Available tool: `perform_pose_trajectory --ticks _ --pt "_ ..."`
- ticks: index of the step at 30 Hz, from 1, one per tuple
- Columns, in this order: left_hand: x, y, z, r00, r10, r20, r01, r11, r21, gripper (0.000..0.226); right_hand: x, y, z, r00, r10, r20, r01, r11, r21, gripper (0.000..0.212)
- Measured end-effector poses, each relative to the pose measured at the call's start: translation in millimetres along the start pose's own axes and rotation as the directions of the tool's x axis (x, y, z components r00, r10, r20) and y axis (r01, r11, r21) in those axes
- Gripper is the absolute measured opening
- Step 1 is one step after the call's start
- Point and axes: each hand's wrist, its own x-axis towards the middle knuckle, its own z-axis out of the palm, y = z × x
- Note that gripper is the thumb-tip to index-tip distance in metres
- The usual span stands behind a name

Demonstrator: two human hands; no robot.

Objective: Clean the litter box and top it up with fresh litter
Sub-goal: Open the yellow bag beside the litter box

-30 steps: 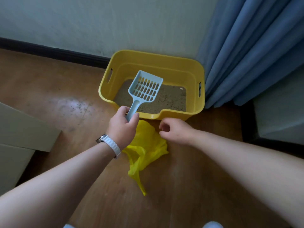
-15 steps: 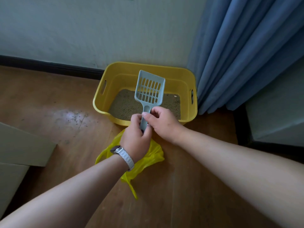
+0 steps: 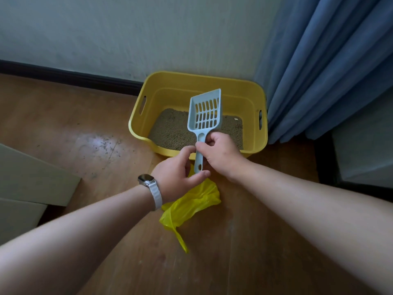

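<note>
A yellow litter box (image 3: 136, 124) stands on the wooden floor against the wall, with a thin layer of brown litter (image 3: 170, 128) inside. Over its front rim a pale blue slotted scoop (image 3: 205, 113) is held upright, and nothing lies in the scoop. My right hand (image 3: 221, 154) grips the upper part of the scoop's handle. Just left of the handle, my left hand (image 3: 174, 175) has uncurled fingers, and only its thumb touches the handle's lower end. A crumpled yellow plastic bag (image 3: 191, 205) lies on the floor below both hands.
A blue curtain (image 3: 329, 71) hangs right beside the box. A grey piece of furniture (image 3: 365, 145) stands at the right, and cardboard flaps (image 3: 32, 177) are at the left. Stray litter grains (image 3: 104, 145) dot the floor left of the box.
The scoop has passed from my left hand to my right. The right hand came up from the floor and took the handle, and the left hand's fingers have loosened off it.
</note>
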Motion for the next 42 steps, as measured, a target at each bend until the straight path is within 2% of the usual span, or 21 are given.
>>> perform_pose_trajectory --ticks 2,6,12,17,21,24,28,33,36,42 --pt "3 -12 -9 0.997 0.029 0.072 -0.035 0.997 0.074 0.062 2 5 0 0.999 0.025 0.020 -0.026 1.000 0.008 0.013" --pt "0 -47 -20 0.986 0.011 0.168 -0.042 0.983 0.181 0.053 9 18 -1 0.990 0.117 0.073 -0.110 0.990 -0.086 0.020" --pt "2 -81 -18 0.989 -0.060 0.134 0.036 0.983 0.181 0.042 28 28 15 0.972 0.215 0.090 -0.189 0.954 -0.234 0.022" --pt "-1 -100 -12 0.991 -0.055 0.119 0.033 0.983 0.179 0.045 57 17 39 0.980 0.195 0.037 -0.171 0.923 -0.346 0.025" --pt "-6 -122 -7 0.992 -0.070 0.108 0.047 0.977 0.208 0.042 71 25 67 0.979 0.200 0.032 -0.177 0.920 -0.348 0.024" --pt "-8 -148 0 0.984 -0.110 0.141 0.070 0.962 0.266 0.049 79 33 86 0.976 0.218 0.020 -0.199 0.921 -0.335 0.024" --pt "-6 -180 13 0.967 -0.175 0.184 0.111 0.942 0.316 0.072 89 40 102 0.980 0.200 0.020 -0.173 0.888 -0.425 0.020" --pt "-3 -202 30 0.908 -0.263 0.328 0.156 0.936 0.317 0.088 100 47 109 0.982 0.191 -0.003 -0.170 0.868 -0.467 0.020" --pt "-3 -206 40 0.892 -0.256 0.374 0.129 0.934 0.333 0.082 104 53 111 0.982 0.187 -0.018 -0.174 0.870 -0.461 0.022" --pt "2 -197 46 0.895 -0.223 0.386 0.096 0.942 0.321 0.050 102 62 110 0.988 0.154 -0.012 -0.142 0.880 -0.453 0.015"
